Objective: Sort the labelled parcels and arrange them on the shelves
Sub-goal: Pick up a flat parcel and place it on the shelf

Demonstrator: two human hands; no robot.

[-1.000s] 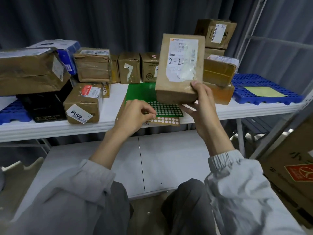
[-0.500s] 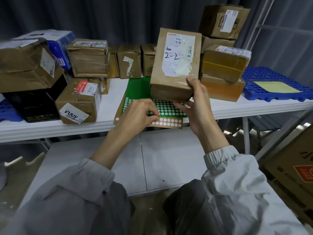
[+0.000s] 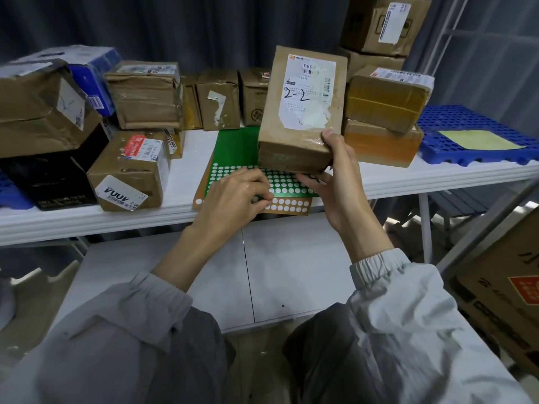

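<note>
My right hand [image 3: 335, 182] grips the parcel [image 3: 303, 112] from below, thumb curled over its front lower corner, fingers under its base, holding it upright above the shelf [image 3: 186, 167]. Its white label [image 3: 307, 88] faces me, marked "2-2" by hand. My left hand [image 3: 236, 196] rests on the green sticker sheet [image 3: 233, 150], fingertips pinched together on one white dot at its lower edge. A brown sheet [image 3: 288, 206] lies under the green one. Other parcels crowd the shelf: a stack [image 3: 385, 112] just right, several [image 3: 140, 94] to the left.
</note>
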